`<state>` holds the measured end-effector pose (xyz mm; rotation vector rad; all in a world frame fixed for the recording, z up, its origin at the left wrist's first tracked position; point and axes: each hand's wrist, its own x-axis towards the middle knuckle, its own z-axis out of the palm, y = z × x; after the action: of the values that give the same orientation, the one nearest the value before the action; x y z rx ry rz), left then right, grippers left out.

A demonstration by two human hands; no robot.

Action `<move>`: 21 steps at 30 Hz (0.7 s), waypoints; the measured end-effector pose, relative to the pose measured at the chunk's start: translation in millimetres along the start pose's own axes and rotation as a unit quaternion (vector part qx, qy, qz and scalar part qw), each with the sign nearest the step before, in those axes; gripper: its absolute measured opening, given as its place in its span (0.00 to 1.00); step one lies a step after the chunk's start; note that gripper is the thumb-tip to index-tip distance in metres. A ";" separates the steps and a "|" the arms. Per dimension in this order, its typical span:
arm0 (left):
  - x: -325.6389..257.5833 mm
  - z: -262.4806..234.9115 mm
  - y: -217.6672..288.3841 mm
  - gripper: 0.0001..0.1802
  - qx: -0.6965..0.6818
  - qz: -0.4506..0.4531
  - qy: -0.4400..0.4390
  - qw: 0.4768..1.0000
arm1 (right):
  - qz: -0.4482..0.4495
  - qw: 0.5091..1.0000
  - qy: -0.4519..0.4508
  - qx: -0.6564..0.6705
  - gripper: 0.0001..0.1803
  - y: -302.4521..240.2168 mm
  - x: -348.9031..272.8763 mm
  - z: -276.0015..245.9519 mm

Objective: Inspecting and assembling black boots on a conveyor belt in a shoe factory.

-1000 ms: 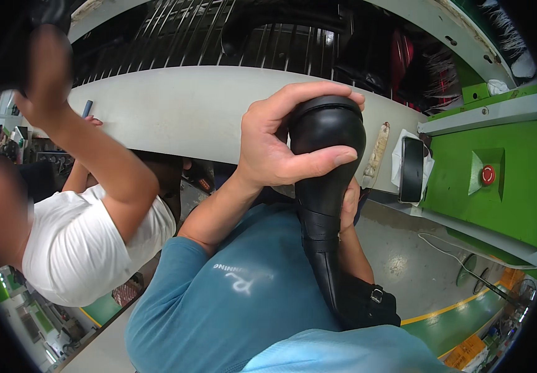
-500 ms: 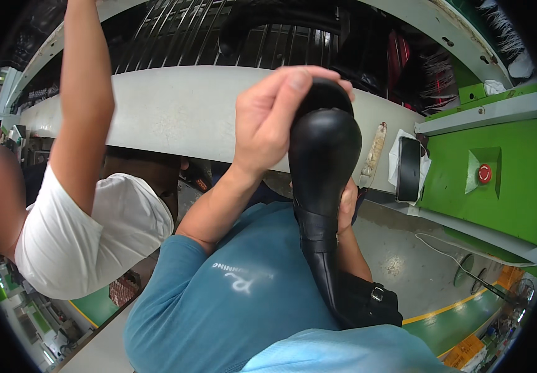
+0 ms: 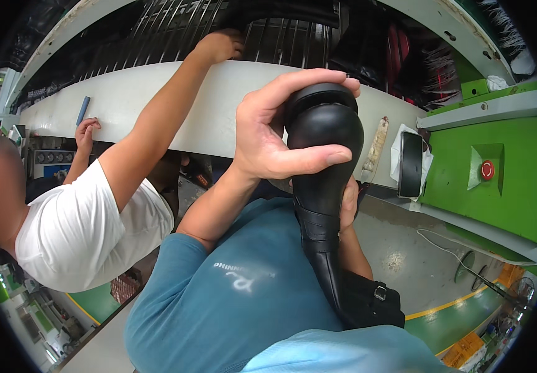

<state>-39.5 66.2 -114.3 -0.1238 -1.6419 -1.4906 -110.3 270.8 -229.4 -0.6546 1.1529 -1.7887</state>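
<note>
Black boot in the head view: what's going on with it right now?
The person's left hand grips the toe end of the black boot, thumb across the upper and fingers over the sole. The right hand is at the boot's side, partly hidden behind it. To the left, a co-worker's arm reaches across the pale bench. A phone lies to the boot's right.

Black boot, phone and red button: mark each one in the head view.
Black boot (image 3: 320,225): head view, on the strap band midway along it.
Phone (image 3: 411,166): head view, middle of its dark face.
Red button (image 3: 487,170): head view, on its round cap.
</note>
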 end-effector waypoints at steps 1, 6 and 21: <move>-0.2 0.1 -0.2 0.43 0.000 0.002 -0.003 1.000 | 0.002 1.000 -0.006 0.003 0.56 -0.4 -0.2 0.5; -0.6 0.0 -0.9 0.40 -0.007 0.006 -0.012 1.000 | -0.024 0.999 -0.023 0.011 0.58 -1.6 2.4 4.2; -1.2 2.1 -0.4 0.36 0.003 0.013 -0.013 1.000 | -0.050 0.996 -0.005 -0.072 0.57 -23.3 3.2 12.5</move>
<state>-40.1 68.4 -115.2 -0.1618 -1.6600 -1.4691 -111.0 266.6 -203.1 -0.8185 1.2693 -1.7954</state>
